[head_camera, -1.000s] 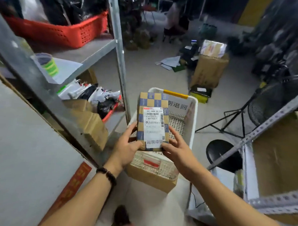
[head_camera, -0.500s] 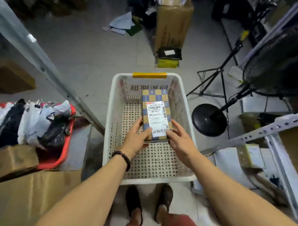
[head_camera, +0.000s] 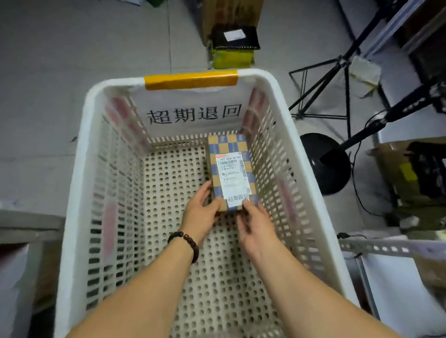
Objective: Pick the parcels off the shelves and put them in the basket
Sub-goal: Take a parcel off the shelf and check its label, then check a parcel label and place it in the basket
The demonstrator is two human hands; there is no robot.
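Observation:
A blue-and-tan checkered parcel (head_camera: 230,169) with a white shipping label lies low inside the white perforated basket (head_camera: 80,164), near its far right corner. My left hand (head_camera: 202,213) grips the parcel's near left corner, thumb on top. My right hand (head_camera: 255,223) holds the near right corner with its fingertips. Both forearms reach down into the basket. A yellow tape strip and a white sign with black characters mark the basket's far wall.
Grey floor lies to the left. A black fan base (head_camera: 324,163) and tripod legs (head_camera: 326,81) stand right of the basket. A cardboard box (head_camera: 232,12) with a black and a green packet stands beyond. Metal shelf rails (head_camera: 396,248) sit at the right, another shelf edge at left.
The parcel has gone from chest height over the basket down to its bottom near the far right corner. My head has tipped down and closer, so the basket fills the view.

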